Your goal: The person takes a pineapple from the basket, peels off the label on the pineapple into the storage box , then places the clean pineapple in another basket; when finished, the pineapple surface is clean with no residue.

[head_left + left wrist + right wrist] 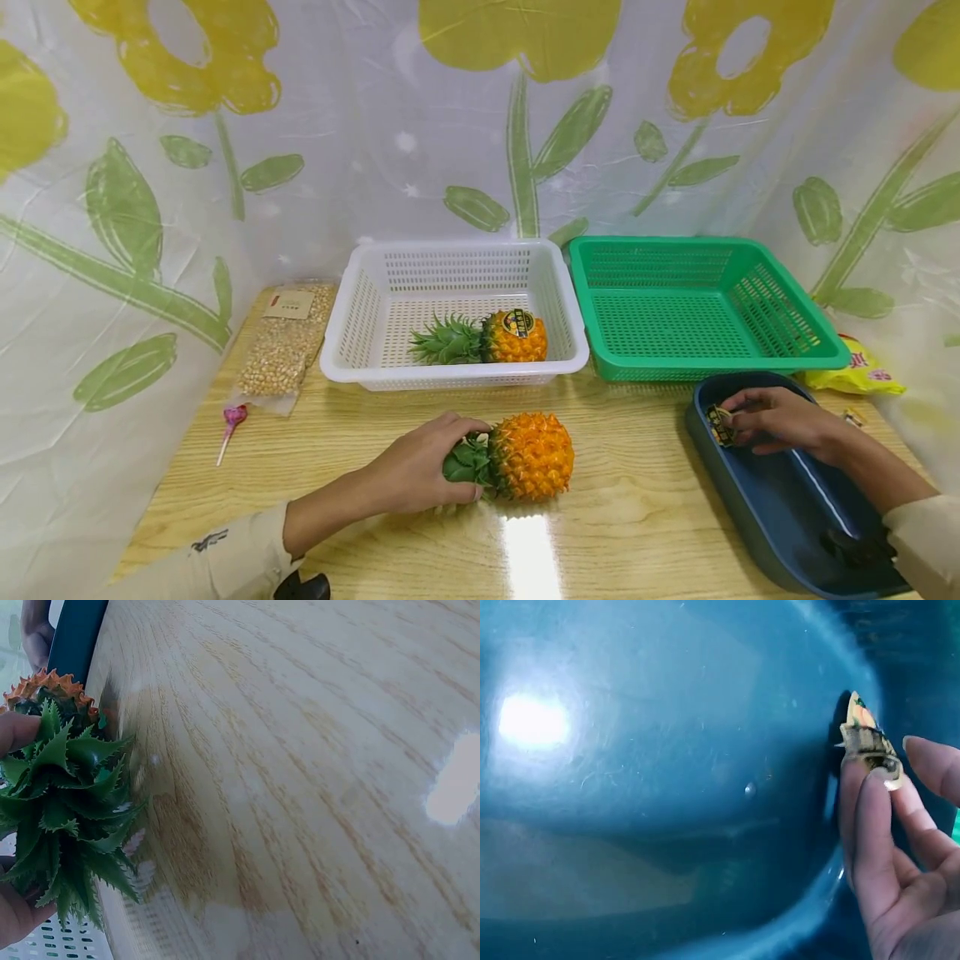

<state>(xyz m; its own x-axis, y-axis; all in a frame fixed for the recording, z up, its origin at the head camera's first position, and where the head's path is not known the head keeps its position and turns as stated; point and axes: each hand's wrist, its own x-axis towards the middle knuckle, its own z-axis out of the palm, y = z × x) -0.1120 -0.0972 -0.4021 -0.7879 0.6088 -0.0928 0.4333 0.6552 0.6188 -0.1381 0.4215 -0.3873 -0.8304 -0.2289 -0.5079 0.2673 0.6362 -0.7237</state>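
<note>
Pineapple (529,456) crown gripped by left hand (420,467), forearm low.

A pale wood-grain worktop (360,467) fills the near part of the scene, its grain running left to right. A bright patch of light from above (528,554) glares on its glossy surface at the near edge. Behind it and along both sides hangs a thin whitish plastic curtain (360,142), wrinkled and slightly see-through, printed with big yellow flowers (517,33) on green stems and leaves. The curtain closes off the far side and wraps round the left and right edges of the worktop.
</note>
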